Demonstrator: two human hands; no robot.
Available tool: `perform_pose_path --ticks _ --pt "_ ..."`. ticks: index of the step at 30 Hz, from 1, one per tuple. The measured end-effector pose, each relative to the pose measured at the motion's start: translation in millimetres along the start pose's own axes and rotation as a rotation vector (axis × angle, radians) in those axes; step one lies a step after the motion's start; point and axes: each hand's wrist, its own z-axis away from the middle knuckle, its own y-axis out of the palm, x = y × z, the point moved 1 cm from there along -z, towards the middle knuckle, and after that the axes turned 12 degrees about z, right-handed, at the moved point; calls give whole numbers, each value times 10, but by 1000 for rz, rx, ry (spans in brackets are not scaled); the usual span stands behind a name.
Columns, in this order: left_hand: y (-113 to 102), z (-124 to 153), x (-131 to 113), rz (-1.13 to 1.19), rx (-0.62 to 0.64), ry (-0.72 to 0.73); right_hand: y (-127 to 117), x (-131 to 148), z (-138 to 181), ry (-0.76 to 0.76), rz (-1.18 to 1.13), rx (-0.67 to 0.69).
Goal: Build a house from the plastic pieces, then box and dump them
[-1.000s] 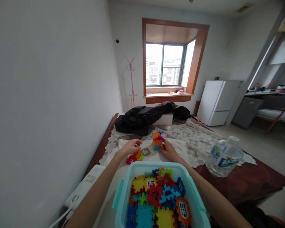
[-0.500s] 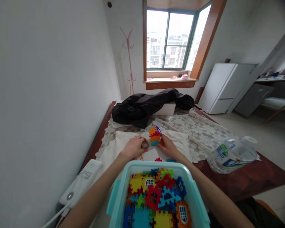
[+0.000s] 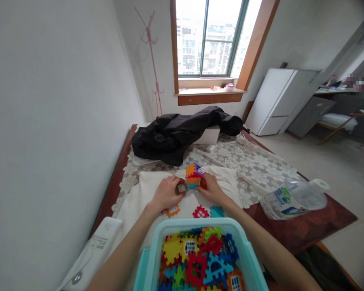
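Both hands are working at a little block house on the white cloth.

The left hand (image 3: pixel 165 193) is pinching a brown window tile (image 3: pixel 181 188) against the multicoloured block house (image 3: pixel 193 176); the right hand (image 3: pixel 210 188) is gripping its other side, with loose tiles (image 3: pixel 201 211) and the teal bin (image 3: pixel 244 250) lying nearer.

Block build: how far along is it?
Done: a small multicolour block structure stands on the white cloth. In hand: left hand presses a brown tile to its side; right hand steadies it. Left: three loose tiles on the cloth and a teal bin full of pieces.
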Motion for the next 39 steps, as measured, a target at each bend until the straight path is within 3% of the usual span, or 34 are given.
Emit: perform_pose_path --ticks 9,15,22,28,34,39 --pt "57 -3 38 -7 -5 9 -185 31 20 -54 92 112" --pt "65 -20 55 38 4 -15 -360 -80 26 -78 -13 196" --pt "16 17 19 102 -45 -79 -260 -66 -7 112 172 34" --pt "10 59 31 97 -45 -51 -161 -6 0 29 190 -3" --pt "27 41 11 83 -45 -10 -433 -39 -56 -37 147 -87" --pt "47 19 -3 73 -36 63 -668 -14 -53 -89 -112 4"
